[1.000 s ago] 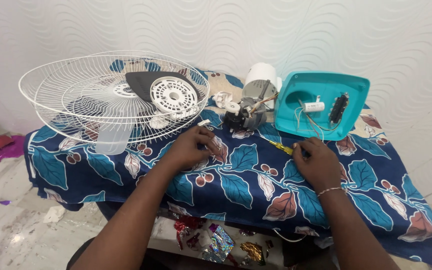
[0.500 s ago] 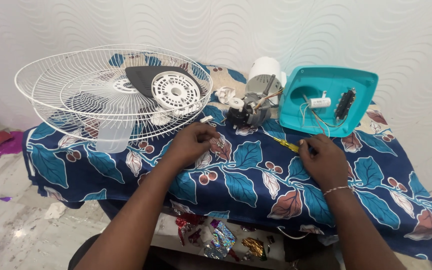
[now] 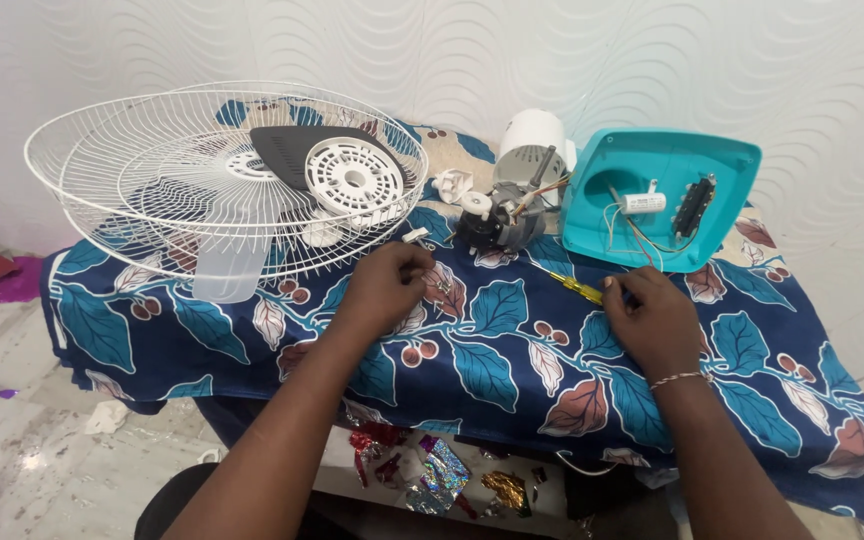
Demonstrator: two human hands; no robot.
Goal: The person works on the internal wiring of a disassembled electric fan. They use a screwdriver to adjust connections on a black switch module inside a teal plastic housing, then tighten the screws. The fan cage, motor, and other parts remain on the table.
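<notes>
Fingers (image 3: 414, 268) of the left hand (image 3: 384, 290) pinched together at frame centre, closed on something small, too small to make out; a small metal screw (image 3: 444, 286) lies on the cloth just beside the fingertips. Right hand (image 3: 655, 322) right of centre, fingers curled shut around the handle of a yellow screwdriver (image 3: 578, 288), whose shaft points up-left toward the motor. A thin bracelet (image 3: 679, 379) sits on that wrist.

Fan motor (image 3: 500, 222) just above centre, dark body with bare shaft, a white round housing (image 3: 535, 140) behind it. Wires run from it to the teal base cover (image 3: 714, 165), upper right, lying open side up with a white capacitor (image 3: 644, 203) and a black switch block (image 3: 693, 207) inside.

Upper left: two white wire fan guards (image 3: 142, 180) stacked, overhanging the desk edge, with a translucent blade (image 3: 224, 272) and a white round hub piece (image 3: 354, 181) resting in them.

All on a desk draped with a blue leaf-print cloth (image 3: 497, 360). Crumpled foil wrappers (image 3: 432, 480) on the floor below, bottom centre.
</notes>
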